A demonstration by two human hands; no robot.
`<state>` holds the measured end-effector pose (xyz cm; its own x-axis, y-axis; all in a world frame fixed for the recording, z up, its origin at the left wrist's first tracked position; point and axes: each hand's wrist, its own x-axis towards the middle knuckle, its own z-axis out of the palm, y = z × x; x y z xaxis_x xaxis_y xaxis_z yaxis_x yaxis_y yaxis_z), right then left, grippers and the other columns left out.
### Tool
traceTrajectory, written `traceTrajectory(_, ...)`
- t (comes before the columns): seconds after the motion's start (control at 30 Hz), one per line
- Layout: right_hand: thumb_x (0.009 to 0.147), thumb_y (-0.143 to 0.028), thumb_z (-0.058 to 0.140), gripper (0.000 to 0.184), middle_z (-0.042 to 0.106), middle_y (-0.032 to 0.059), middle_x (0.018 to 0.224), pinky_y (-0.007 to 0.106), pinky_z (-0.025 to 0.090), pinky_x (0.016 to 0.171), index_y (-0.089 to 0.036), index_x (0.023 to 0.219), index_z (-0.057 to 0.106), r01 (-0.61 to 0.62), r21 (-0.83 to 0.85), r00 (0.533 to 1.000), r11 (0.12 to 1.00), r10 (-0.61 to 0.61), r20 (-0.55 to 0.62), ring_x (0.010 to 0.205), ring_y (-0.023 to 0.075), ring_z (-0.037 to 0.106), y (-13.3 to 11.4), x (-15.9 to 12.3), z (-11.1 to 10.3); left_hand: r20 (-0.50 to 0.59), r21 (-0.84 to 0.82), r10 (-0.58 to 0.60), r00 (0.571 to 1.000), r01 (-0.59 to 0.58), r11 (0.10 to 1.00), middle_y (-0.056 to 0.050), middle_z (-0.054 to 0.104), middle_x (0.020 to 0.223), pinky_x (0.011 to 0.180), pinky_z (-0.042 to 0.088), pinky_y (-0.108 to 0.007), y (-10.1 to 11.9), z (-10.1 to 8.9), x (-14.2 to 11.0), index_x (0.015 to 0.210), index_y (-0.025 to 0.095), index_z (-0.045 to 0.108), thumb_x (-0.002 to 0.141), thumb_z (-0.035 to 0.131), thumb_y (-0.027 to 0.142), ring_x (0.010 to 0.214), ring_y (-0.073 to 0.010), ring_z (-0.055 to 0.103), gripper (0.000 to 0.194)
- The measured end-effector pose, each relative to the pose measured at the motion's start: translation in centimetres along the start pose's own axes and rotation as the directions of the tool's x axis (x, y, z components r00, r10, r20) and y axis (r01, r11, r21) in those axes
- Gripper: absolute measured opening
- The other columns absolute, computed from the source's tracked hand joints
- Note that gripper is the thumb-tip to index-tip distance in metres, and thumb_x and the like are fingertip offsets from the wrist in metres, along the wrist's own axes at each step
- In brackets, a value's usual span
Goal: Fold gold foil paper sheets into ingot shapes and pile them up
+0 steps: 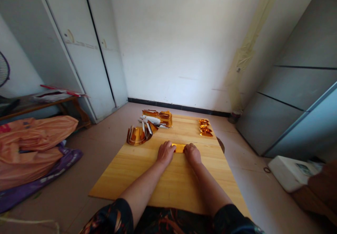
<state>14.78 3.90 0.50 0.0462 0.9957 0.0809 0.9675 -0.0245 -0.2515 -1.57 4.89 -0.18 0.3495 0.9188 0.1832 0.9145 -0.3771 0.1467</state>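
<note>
A strip of shiny gold foil paper [180, 148] lies flat on the wooden table [147, 177], stretched between my two hands. My left hand [165, 152] has its fingers curled on the strip's left end. At the right end, my right hand [193, 153] grips it in the same way, fingers bent and thumb inward. Beyond my left hand sits a curled stack of gold and white sheets [137, 135]. Farther back lies another pile of gold foil sheets [165, 118] with white paper among them. Several folded gold foil pieces [204, 127] are lined up near the far right edge.
A white wall [179, 44] rises behind the table. Grey cabinets [97, 51] stand at the left and a grey panelled unit [292, 72] at the right. Orange bags [34, 146] lie at the left; a white box [289, 172] is on the right.
</note>
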Motion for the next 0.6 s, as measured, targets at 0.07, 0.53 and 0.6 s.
traceTrajectory(0.07, 0.087, -0.017, 0.047, 0.019, 0.062, 0.0052, 0.093, 0.019, 0.037, 0.070, -0.019, 0.087, 0.066, 0.026, -0.015, 1.000, 1.000, -0.026, 0.010, 0.089, 0.0139, 0.057, 0.2, 0.0, 0.1, -0.020, 0.014, 0.090, 0.996, -0.090, 0.996, -0.005, 0.057, 0.097, 0.079, 0.036, -0.030, -0.1, 0.2, 0.2, 0.092, 0.022, 0.065, 0.090, 0.044, 0.028, 0.098, -0.0205, 0.049, 0.021)
traceTrajectory(0.53, 0.085, -0.021, 0.049, 0.022, 0.065, 0.0099, 0.104, 0.024, 0.042, 0.073, -0.019, 0.097, 0.067, 0.017, -0.070, 0.982, 0.997, -0.004, 0.187, 0.093, 0.0178, 0.061, -1.9, 1.6, -1.3, 0.025, 0.020, 0.284, 0.959, -0.284, 0.959, -0.006, 0.065, 0.090, 0.078, 0.042, -0.030, -0.5, -0.3, -1.4, 0.089, 0.016, 0.067, 0.087, 0.041, 0.014, 0.090, -0.0199, 0.056, 0.026)
traceTrajectory(0.6, 0.084, -0.025, 0.049, 0.023, 0.066, 0.0101, 0.102, 0.024, 0.043, 0.072, -0.018, 0.097, 0.067, -0.015, -0.063, 0.979, 0.998, 0.027, 0.204, 0.092, 0.0186, 0.062, -2.1, 1.8, -1.4, 0.013, 0.004, 0.276, 0.961, -0.276, 0.961, -0.006, 0.065, 0.091, 0.079, 0.042, -0.031, -0.8, -0.3, -1.9, 0.091, 0.017, 0.066, 0.087, 0.042, 0.013, 0.090, -0.0199, 0.057, 0.025)
